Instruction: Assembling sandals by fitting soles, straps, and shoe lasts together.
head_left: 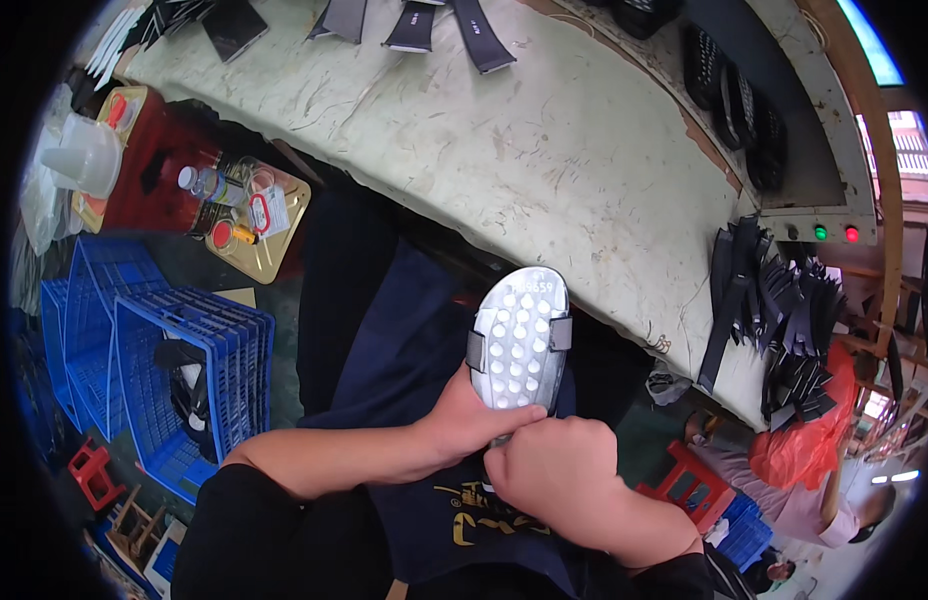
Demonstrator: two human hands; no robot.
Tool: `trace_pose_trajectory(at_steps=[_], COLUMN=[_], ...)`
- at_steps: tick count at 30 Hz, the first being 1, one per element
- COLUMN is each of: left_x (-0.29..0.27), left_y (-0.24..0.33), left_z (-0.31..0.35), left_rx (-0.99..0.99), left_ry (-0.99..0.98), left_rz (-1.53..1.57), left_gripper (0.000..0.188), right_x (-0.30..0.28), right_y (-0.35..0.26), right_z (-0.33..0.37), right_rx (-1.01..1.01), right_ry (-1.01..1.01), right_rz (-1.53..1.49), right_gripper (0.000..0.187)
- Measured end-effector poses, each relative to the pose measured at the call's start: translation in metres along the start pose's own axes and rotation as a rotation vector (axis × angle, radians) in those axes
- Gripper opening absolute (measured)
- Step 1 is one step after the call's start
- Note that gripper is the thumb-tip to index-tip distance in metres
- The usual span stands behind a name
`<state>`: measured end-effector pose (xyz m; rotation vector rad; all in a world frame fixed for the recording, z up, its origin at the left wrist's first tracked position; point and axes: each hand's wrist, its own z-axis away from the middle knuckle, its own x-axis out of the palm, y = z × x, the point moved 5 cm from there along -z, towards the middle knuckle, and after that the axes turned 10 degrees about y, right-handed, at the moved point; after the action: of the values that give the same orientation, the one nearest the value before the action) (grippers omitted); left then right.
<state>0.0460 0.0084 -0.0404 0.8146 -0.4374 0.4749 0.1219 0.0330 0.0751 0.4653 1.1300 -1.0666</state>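
A silver, sole-shaped shoe last (519, 350) with rows of round studs is held upright over my lap, studded side toward me. Dark strap ends (476, 351) fold over its edges on both sides. My left hand (459, 415) wraps around its lower left side. Against its lower end, my right hand (559, 465) is closed in a fist with the thumb side next to the last. What lies inside that fist is hidden, as is the last's lower end.
Ahead stretches a pale, stained workbench (584, 170) with black strap pieces (409, 25) at its far edge and strap bundles (764, 300) at right. Blue crates (194, 320) and a tray (254, 262) with a bottle (209, 185) are at left. A red stool (689, 485) and people are lower right.
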Motion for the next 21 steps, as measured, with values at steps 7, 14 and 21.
trace_pose_trajectory(at_steps=[7,14,21], left_x=[-0.004,-0.002,0.003], left_y=[0.013,0.008,0.006], left_z=[0.005,0.005,0.002], left_rx=[-0.028,0.037,0.035], left_ry=[-0.142,-0.174,-0.112], left_rz=[-0.114,-0.263,-0.195], left_gripper=[0.08,0.083,0.081], right_x=[0.04,0.053,0.011], right_y=[0.058,0.066,0.045], right_z=[0.031,0.055,0.068], right_rx=[-0.015,-0.082,-0.148], right_ry=[0.047,0.294,0.34], right_rz=[-1.226,-1.522,-0.382], right_gripper=[0.033,0.028,0.035])
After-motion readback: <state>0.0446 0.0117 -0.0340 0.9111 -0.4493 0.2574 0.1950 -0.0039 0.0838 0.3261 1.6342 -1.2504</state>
